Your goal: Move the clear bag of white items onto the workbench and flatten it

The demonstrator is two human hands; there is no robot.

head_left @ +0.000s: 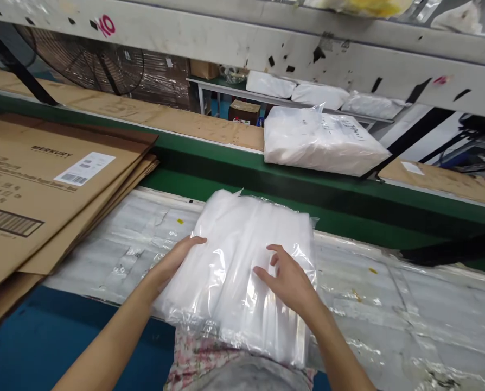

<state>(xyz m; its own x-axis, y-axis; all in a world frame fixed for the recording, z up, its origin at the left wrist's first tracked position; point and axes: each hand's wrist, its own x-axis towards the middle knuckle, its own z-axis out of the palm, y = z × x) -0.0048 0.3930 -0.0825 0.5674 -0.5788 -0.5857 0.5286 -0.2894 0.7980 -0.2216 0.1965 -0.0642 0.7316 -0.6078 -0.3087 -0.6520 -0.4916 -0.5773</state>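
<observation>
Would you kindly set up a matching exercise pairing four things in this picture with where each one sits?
Things:
1. plastic pack
2. flat cartons
3. white parcel
4. fan

Places:
A. stacked at the left, a barcode label on top
B. behind the far bench, upper left
C. under the left hand and right hand
D. on the far bench, beyond the green strip

Pairs: 1-C, 2-A, 3-D, 4-B
</observation>
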